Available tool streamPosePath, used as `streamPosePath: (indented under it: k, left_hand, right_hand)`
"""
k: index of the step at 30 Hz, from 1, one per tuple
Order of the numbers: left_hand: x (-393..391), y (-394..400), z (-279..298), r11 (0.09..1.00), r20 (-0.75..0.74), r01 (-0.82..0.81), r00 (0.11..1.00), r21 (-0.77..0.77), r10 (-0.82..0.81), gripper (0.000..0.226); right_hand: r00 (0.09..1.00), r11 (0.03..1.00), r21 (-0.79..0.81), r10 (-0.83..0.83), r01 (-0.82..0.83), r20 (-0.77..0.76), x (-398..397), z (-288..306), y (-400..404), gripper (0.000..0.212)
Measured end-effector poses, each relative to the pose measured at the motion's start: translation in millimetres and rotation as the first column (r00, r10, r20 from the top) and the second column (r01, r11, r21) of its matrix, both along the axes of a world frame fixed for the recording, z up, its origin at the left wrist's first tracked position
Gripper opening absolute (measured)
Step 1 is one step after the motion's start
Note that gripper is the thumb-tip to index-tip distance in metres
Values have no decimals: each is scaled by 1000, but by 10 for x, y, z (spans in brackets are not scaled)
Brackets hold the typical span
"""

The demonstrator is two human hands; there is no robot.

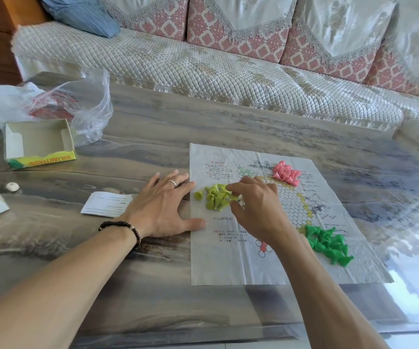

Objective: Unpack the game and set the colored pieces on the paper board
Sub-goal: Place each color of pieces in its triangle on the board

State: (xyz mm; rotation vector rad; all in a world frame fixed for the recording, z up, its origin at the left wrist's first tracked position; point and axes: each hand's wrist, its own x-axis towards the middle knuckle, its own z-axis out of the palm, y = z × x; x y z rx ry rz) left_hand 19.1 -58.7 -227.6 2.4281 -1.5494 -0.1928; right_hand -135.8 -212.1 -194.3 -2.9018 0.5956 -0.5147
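Head view took in the quilted sofa (203, 64) along the back, and in front of it the long grey worktop (153, 137) that carried everything. On the worktop's right half lay the paper board (228, 260), spread flat, its honeycomb grid partly hidden by the arms. Far left sat a crumpled plastic bag (85, 107), and just in front of it the opened game box (37, 144), tray side up, yellow edge facing the camera. The left hand (163, 210) lay flat with fingers spread, thumb and fingertips pressing the board's left edge. The right hand (256, 205) reached over the board's middle, its fingers pinched together on one piece at the yellow-green pieces (216, 197), which were heaped near the board's left side. Dark green pieces (329, 244) lay heaped at the board's lower right, pink pieces (285, 173) near its top. A small white leaflet (105, 204) rested on the worktop beside the left wrist.
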Motion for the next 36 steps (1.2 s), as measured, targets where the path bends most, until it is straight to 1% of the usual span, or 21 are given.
streamPosePath:
  k: [3, 5, 8, 12, 14, 17, 20, 26, 32, 36]
  left_hand:
    - [-4, 5, 2, 1000, 9, 2, 1000, 0, -2, 116]
    - [-8, 5, 8, 1000, 12, 1, 1000, 0, -1, 116]
    - [-10, 6, 7, 1000, 12, 1, 1000, -8, -1, 117]
    - [-2, 8, -6, 1000, 7, -1, 1000, -12, 1, 117]
    - [3, 4, -12, 1000, 2, -3, 1000, -10, 3, 117]
    - [10, -2, -21, 1000, -2, -5, 1000, -10, 5, 117]
    - [13, -4, -25, 1000, -6, -8, 1000, -13, 8, 117]
    - [3, 2, -15, 1000, 10, -11, 1000, -15, 11, 117]
    - [11, 0, -11, 1000, 2, -7, 1000, -13, 7, 117]
    - [11, 0, -13, 1000, 5, -4, 1000, -5, 4, 117]
  right_hand:
    - [990, 979, 200, -61, 35, 126, -79, 88, -27, 23]
    - [978, 953, 300, -96, 36, 186, -155, 150, -54, 17]
    - [951, 916, 395, -177, 66, 252, -279, 206, -94, 9]
    - [936, 882, 448, -269, 145, 229, -403, 185, -189, 7]
    - [955, 884, 439, -254, 163, 155, -449, 170, -204, 8]
    - [978, 910, 365, -208, 197, -10, -497, 134, -177, 7]
    - [981, 922, 336, -176, 194, -83, -491, 101, -152, 3]
    - [982, 929, 320, -179, 187, -56, -420, 76, -149, 4]
    - [976, 916, 339, -214, 215, -42, -460, 117, -206, 16]
    - [966, 925, 332, -234, 188, 107, -372, 267, -241, 9]
